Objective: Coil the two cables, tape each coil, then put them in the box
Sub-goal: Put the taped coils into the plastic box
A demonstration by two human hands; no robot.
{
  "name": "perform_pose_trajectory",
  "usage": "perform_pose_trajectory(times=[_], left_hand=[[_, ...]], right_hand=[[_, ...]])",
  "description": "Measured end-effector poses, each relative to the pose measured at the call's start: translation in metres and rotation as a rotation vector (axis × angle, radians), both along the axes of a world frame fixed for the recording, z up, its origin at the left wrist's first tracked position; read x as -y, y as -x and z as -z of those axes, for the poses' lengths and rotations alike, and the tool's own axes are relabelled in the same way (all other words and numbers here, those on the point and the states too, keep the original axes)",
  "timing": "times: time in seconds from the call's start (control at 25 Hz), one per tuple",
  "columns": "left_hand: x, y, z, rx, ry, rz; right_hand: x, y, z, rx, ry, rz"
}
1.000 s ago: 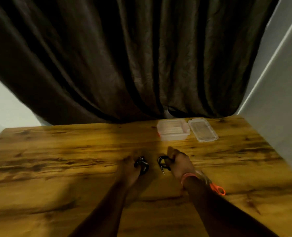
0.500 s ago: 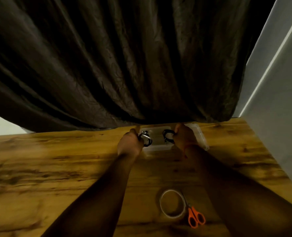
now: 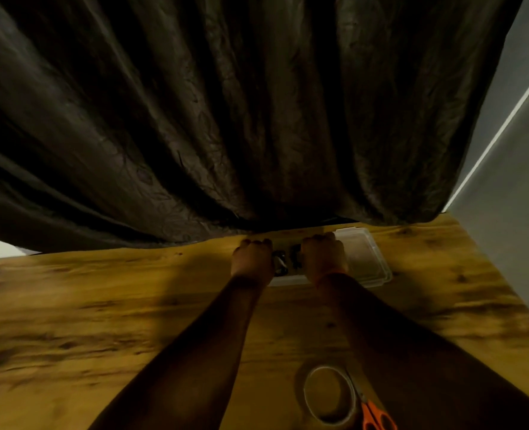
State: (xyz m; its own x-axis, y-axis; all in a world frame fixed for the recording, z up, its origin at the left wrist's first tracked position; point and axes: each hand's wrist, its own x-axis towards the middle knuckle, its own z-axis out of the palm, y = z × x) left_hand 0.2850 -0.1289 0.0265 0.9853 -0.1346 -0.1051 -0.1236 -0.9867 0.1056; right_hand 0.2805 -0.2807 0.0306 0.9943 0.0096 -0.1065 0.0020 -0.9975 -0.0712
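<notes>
step: both coils going into the box point(image 3: 291, 279), last step.
left hand point(image 3: 252, 259): holding left coil point(image 3: 280, 265) over box.
right hand point(image 3: 323, 257): holding right coil point(image 3: 295, 259) over box.
next: lowering and releasing both; lid point(image 3: 365, 259) waiting right of box.

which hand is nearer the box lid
Right. The right hand sits right beside the lid, at its left edge; the left hand is farther left, across the box.

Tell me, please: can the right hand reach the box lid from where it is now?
Probably yes. The right hand is over the box, and the lid lies just beside it, uncovered; but it first must release its cable coil.
</notes>
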Motion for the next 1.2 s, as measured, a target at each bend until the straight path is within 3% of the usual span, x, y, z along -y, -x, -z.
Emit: perform_pose_trajectory(times=[0.28,0.68,0.84,1.0,1.2], left_hand=[[0.005,0.000,0.004,-0.036,-0.228,0.091],[0.002,0.008,0.006,0.011,-0.098,0.042],[0.003,0.010,0.004,0.021,-0.080,0.058],[-0.005,0.015,0.003,0.058,0.186,-0.059],[-0.024,0.032,0.010,0.125,0.741,-0.466]], right_hand=[[-0.002,0.000,0.006,-0.065,0.156,-0.133],[-0.001,0.007,0.002,-0.127,0.263,-0.210],[0.008,0.009,-0.004,-0.070,0.097,-0.192],[0.055,0.007,0.010,0.131,-0.029,-0.019],[0.112,0.035,0.036,0.001,0.037,0.123]])
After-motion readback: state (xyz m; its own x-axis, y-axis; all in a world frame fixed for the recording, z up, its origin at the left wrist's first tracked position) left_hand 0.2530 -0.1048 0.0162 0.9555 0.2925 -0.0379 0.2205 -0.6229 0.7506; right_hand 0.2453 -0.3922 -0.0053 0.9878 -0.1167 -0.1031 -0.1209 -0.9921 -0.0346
